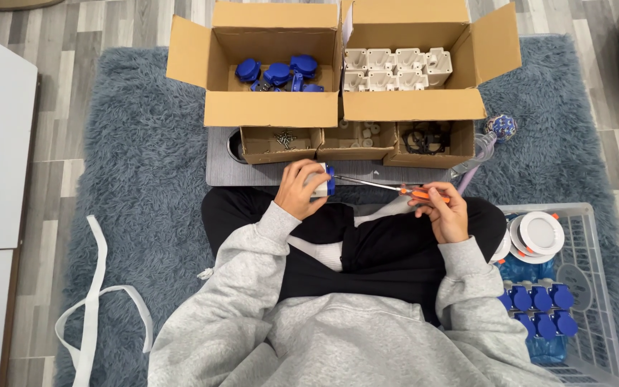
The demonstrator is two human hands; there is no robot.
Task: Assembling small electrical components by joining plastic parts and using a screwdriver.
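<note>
Underfoot, a shaggy blue-grey rug [145, 165] is spread over grey floorboards. Above the lap, a white-and-blue socket part [322, 180] is clasped in the left hand [299, 189], while an orange-handled screwdriver [388, 188] (tip at the part) is gripped by the right hand [444, 210].

Bright even indoor light, soft faint shadows, sharp focus, slight wide-angle edge distortion

Two big open cardboard boxes [274, 107] at top, three small cardboard trays [281, 152] below them. About four blue caps [277, 73] in the left box; around seven white housings [395, 68] in the right. Six blue socket units [539, 309] sat in one clear crate [596, 287]. One screwdriver [395, 188].
</note>
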